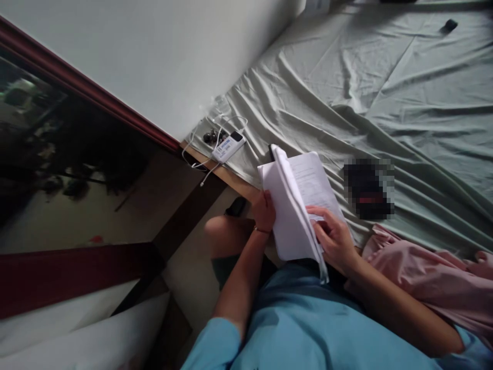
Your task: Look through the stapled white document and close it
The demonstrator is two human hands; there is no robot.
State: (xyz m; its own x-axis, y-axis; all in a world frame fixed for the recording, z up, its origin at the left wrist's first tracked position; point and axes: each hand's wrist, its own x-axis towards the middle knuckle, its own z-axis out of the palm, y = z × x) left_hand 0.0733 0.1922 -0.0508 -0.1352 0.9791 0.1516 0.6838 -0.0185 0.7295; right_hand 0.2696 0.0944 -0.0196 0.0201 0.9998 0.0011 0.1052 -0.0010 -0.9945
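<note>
An open white booklet (pixel 292 205) of printed pages rests at the edge of a bed covered with a pale green sheet (pixel 377 87). My left hand (pixel 264 209) grips the folded-back pages on the booklet's left side. My right hand (pixel 334 239) lies on the right-hand printed page, fingers pressing it near the spine. A thin bracelet circles my left wrist.
A white power bank (pixel 228 146) with a white cable (pixel 210 164) and dark earbuds (pixel 211 136) lies at the bed's corner by the wall. A blurred dark object (pixel 368 188) sits on the sheet. Pink fabric (pixel 423 277) lies to my right. A small dark item (pixel 449 24) rests far back.
</note>
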